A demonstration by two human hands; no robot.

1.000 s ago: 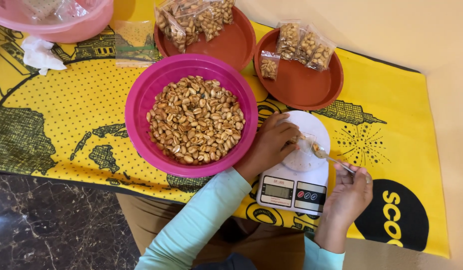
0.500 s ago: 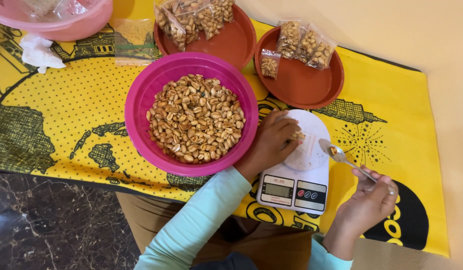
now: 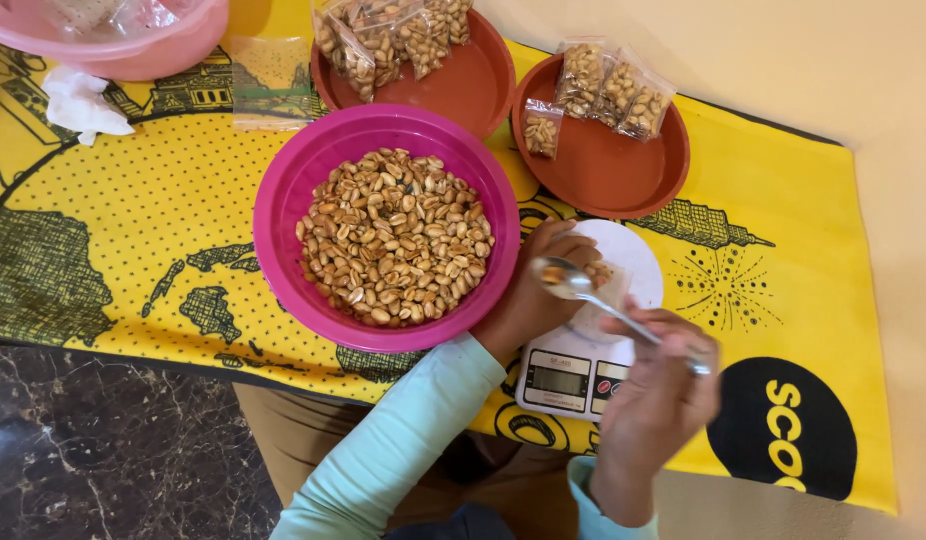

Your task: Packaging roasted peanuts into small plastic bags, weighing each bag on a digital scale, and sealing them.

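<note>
Small clear bag (image 3: 605,285) lay on scale (image 3: 583,375) platform, few peanuts inside; likely light, limp, slippery, best pinched at mouth. Left hand (image 3: 543,285) gripped bag. Right hand (image 3: 658,385) clenched spoon (image 3: 573,282) handle, bowl above scale. Magenta peanut bowl (image 3: 283,210) left of scale; brown plate (image 3: 623,185) beyond.

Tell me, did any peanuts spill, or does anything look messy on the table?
No peanuts lie loose on the yellow cloth; they sit in the magenta bowl and in small bags on two brown plates. The only untidy thing is a crumpled white tissue at the cloth's far left corner, beside the pale pink bowl.
</note>
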